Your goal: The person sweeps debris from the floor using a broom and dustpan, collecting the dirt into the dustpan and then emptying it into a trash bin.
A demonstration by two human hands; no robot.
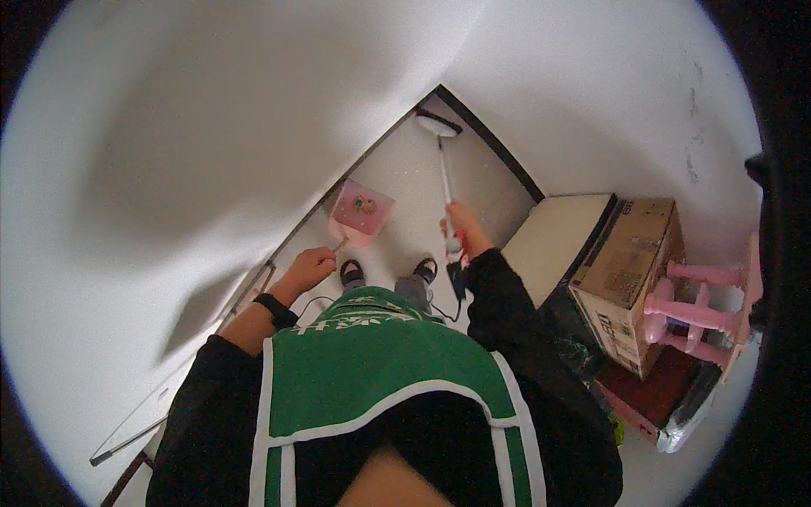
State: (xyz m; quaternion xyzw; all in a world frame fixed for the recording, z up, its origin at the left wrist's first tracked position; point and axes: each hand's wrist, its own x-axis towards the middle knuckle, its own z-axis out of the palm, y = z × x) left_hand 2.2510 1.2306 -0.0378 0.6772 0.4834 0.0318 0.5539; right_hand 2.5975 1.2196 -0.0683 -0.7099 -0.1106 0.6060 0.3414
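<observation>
My left hand (pixel 312 269) is closed around the thin handle of a pink plastic dustpan (pixel 374 206), which lies near the foot of the left wall. Some small debris (pixel 363 204) sits in its pan. In my right hand (pixel 467 229) is the pale pole (pixel 445 174) of a tool with a white, dark-edged head (pixel 438 124); it reaches into the corner. The tool's exact kind is unclear. A red part and a black lower end with a cord show by my right hand. Small specks lie on the pale floor (pixel 405 174) between dustpan and head.
Dark skirting (pixel 488 139) runs along both walls to the corner. At the right stand a cream-topped box (pixel 554 237), a cardboard box (pixel 624 247) and an upturned pink stool (pixel 694 310). A glass or clear panel (pixel 149 405) leans at the lower left. A cord runs near my feet.
</observation>
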